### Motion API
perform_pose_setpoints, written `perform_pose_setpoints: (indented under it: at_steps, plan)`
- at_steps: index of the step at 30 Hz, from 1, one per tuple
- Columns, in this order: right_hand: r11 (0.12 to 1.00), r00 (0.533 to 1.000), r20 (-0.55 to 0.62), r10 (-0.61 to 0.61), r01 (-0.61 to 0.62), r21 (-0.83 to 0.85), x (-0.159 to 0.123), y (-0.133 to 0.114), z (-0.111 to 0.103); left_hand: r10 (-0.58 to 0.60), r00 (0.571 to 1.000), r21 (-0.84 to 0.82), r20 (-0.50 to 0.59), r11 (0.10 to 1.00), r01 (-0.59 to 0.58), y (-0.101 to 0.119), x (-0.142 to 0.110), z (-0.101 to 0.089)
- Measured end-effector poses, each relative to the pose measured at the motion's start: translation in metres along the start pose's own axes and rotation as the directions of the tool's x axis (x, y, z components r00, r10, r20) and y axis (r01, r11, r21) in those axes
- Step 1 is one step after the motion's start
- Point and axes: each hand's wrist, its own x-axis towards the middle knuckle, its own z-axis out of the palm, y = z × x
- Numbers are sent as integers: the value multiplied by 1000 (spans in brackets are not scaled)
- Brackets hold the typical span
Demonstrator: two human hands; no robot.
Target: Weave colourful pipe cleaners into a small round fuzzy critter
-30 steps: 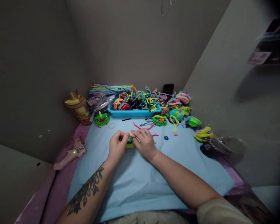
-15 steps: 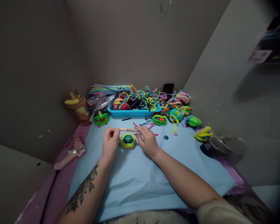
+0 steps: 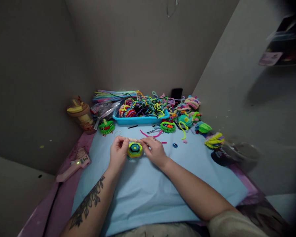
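Note:
My left hand pinches one end of a pale pink pipe cleaner, which lies nearly level between my hands. At its other end, the fingers of my right hand are closed on it too. Just below it, a round yellow-green and teal piece with a dark hexagon rests on the light blue cloth. Beyond my right hand, a magenta pipe cleaner curves near metal tweezers or scissors, too small to tell which. A small dark blue piece lies to the right.
A blue tray of tangled pipe cleaners stands at the back. Green fuzzy figures flank it, with more fuzzy pieces at right. A pink glue gun and a lidded cup are at left, a clear container at right.
My hands have come closer together, so less of the pale pink pipe cleaner shows between them. More of the magenta pipe cleaner is visible. The view has shifted slightly.

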Motion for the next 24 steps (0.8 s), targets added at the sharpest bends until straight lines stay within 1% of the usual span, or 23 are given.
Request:
perform_pose_setpoints:
  at_steps: [4,9,15,17,19,20,21,22,24]
  plan:
    - [1000,1000,-29,10,-10,-1,1,1,0,-21,1000,-37,20,999,21,6,-1,3]
    - [1000,1000,-4,-11,11,11,-1,0,0,4,1000,-95,1,995,-4,8,-3,3]
    - [999,998,48,44,-45,20,-2,3,6,1,999,-85,-34,996,-4,-2,0,0]
    - [998,995,75,58,-59,2,-3,6,8,27,996,-119,-91,992,-38,-6,4,-2]
    - [998,993,104,65,-61,-35,-4,8,11,21,978,-204,-207,977,-64,-9,9,-4]
    - [997,991,117,62,-56,-53,-4,8,11,-9,968,-278,-249,958,-63,-10,11,-5]
    - [997,990,130,54,-45,-70,-4,7,12,-53,965,-371,-256,927,-47,-10,12,-4]
    - [996,989,143,40,-28,-85,-5,5,13,-108,969,-473,-223,881,-11,-9,13,-4]
    - [993,984,176,-8,29,-116,-6,-2,14,-215,974,-649,-66,751,121,-7,14,-2]
